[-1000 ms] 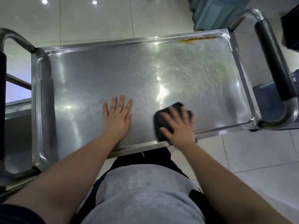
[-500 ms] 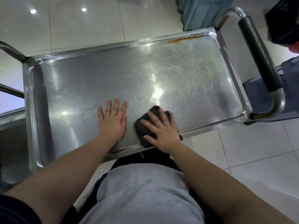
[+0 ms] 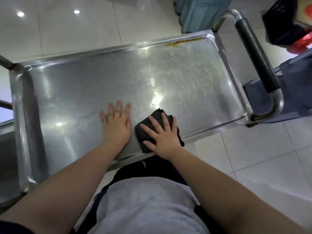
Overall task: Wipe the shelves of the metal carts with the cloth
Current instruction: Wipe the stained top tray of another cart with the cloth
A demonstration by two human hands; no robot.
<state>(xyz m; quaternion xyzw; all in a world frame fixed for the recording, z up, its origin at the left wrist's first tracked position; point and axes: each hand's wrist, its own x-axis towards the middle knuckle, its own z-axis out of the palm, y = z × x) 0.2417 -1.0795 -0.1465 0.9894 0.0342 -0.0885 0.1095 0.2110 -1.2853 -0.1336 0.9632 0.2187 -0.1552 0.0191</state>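
The left hand (image 3: 117,125) lies flat on the top shelf (image 3: 87,92) of the metal cart (image 3: 20,102), palm down, fingers stretched out and a little spread, holding nothing. Just beside it at 3 o'clock, the right hand (image 3: 162,134) presses flat on the black cloth (image 3: 145,130), fingers spread wide over the folded fabric rather than curled around it. The cloth sits on the shelf at about 5 o'clock from the shelf's middle, its near edge overlapping the raised front lip. The two hands are close but not touching.

The shelf is a shallow steel tray with a raised rim on all sides. Its whole far half, from 10 o'clock round to 2 o'clock, is bare metal with swirl marks and bright glare from ceiling lights. A streak of orange-brown residue (image 3: 183,42) runs along the far rim at about 1 o'clock. The right end at 3 o'clock is bounded by a tubular handle with a black grip (image 3: 256,53); the left end at 9 o'clock has a rounded steel rail.

The cart's lower shelves are hidden under the top tray. The left handle is cut off by the frame edge. Under the right palm, most of the cloth is covered. Beyond the cart, a teal fabric item (image 3: 200,12) at 12 o'clock and a dark bag with something red (image 3: 287,27) at 2 o'clock are cropped and hard to identify. A grey shirt (image 3: 148,205) fills the bottom centre.
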